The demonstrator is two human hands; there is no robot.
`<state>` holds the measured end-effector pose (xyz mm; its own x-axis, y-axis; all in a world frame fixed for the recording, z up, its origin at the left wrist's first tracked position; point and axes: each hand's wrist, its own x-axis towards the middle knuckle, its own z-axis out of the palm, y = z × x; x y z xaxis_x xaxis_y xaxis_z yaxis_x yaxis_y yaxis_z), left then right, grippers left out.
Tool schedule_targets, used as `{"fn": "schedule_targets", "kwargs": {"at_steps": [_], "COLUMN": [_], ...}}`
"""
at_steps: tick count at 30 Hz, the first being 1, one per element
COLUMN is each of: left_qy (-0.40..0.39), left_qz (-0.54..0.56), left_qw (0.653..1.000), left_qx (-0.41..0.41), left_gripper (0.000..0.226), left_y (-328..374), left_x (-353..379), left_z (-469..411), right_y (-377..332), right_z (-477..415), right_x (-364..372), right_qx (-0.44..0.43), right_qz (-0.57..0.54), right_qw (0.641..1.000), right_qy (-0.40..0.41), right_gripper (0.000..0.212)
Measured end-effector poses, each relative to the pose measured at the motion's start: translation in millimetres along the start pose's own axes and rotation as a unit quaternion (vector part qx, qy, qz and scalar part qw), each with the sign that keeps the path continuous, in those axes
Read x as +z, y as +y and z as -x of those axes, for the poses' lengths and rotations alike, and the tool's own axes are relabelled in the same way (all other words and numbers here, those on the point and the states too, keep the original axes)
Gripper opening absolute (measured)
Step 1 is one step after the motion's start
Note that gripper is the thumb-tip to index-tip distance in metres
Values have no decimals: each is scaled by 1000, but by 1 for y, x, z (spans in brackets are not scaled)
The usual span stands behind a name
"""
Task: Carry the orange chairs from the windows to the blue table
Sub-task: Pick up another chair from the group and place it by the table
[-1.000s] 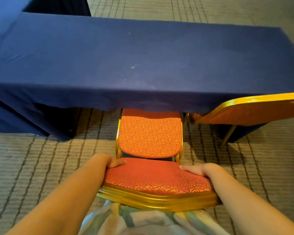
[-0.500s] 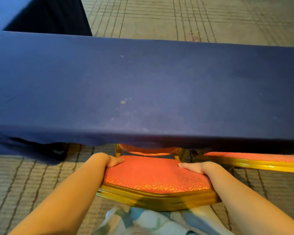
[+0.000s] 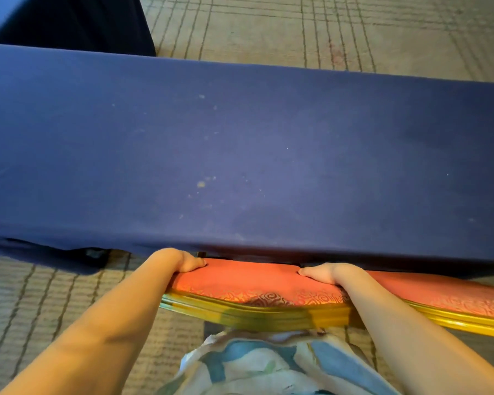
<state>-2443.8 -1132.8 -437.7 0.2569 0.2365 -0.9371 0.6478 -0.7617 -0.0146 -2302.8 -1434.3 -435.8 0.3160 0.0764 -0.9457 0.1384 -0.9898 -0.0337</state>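
Orange chair (image 3: pixel 248 283) stands at lower centre of frame, its backrest top close against the near edge of the blue table (image 3: pixel 240 152). I cannot tell whether they touch. The seat is hidden beneath the cloth. My left hand (image 3: pixel 183 262) and right hand (image 3: pixel 322 273) each grip the backrest top, curled over its padded edge.

Risks, as I judge them: further pushing could jam the backrest against the table edge or drag the hanging cloth. A second chair (image 3: pixel 445 297) lies just beside it at lower right, and the two frames could scrape together.

Condition: red-orange upholstery with a swirl pattern, bright gold frame (image 3: pixel 240 309) along the back, no damage visible. Legs not in view.
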Motion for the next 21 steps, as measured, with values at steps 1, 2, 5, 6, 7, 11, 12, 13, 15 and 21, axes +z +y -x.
{"fn": "schedule_targets", "kwargs": {"at_steps": [1,2,5,6,7,11,12,13,15,21], "left_qy": [20,44,112,126,138,183,203,226,287,379], "left_qz": [5,11,29,35,43,79,83,93,131,220], "left_qw": [1000,999,993,990,988,972,964,955,928,847], "left_qx": [-2,-1,30,42,55,124,150,169,198,300], "left_gripper": [66,67,63,61,58,50,45,37,29,27], "left_y": [3,6,16,20,24,42,45,48,48,43], "left_x": [0,1,6,7,8,14,17,18,24,63], "left_z": [6,11,31,38,45,79,88,96,114,169], "right_y": [-1,-2,-3,-2,-1,6,8,8,10,36], "right_z": [4,8,27,34,42,76,85,92,109,159], "right_x": [-1,0,5,7,9,21,29,33,51,122], "right_qx": [4,6,-21,-39,-54,-86,-92,-98,-120,-223], "right_qz": [-1,-9,-51,-67,-86,-149,-170,-191,-229,-282], "right_qw": [1000,1000,995,990,983,947,934,921,892,803], "right_qy": [12,24,88,121,154,270,299,325,371,476], "right_gripper": [66,68,61,53,45,39,37,35,33,39]}}
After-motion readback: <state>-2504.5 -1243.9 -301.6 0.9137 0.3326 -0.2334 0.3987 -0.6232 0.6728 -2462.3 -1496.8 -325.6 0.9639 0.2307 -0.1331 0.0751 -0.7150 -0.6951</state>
